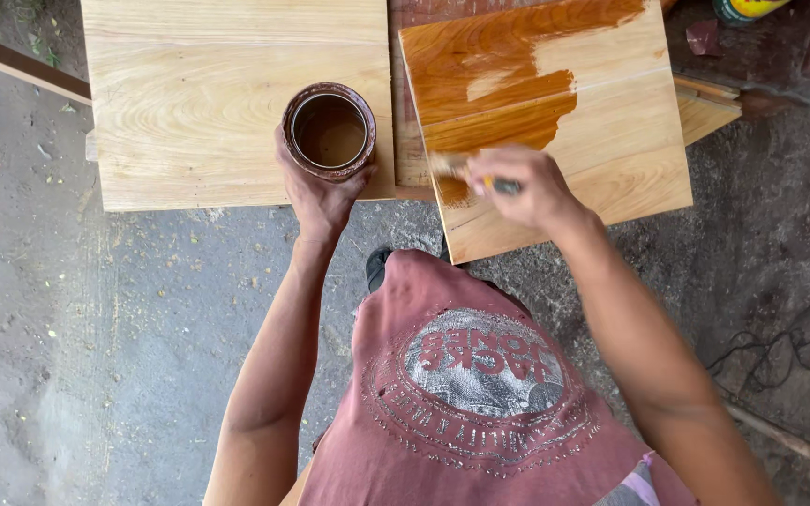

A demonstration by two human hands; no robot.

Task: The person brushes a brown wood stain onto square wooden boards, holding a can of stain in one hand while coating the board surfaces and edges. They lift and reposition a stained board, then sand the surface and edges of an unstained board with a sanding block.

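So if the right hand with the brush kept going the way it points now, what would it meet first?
The right hand points the brush left along the half-stained board. It would probably first meet that board's left edge, then the bare board and the tin in the left hand; depth is unclear.

**Soft daylight, sharp centre, a blurred brush hand**

The scene is evenly lit by diffuse daylight, bright without harshness. Shadows are faint: a thin dark band lies along the near edge of the pale unfinished wooden panel (189, 103) on the left. The wet amber stain on the half-coated wooden panel (555, 122) on the right shows a mild sheen, no strong glare. The right hand (527, 187) and the small paintbrush (466, 173) it holds are smeared by motion blur. The left hand (319, 192) and the round stain-crusted tin (330, 131) are crisp. The far right corner falls darker. Straight edges bow slightly toward the borders.
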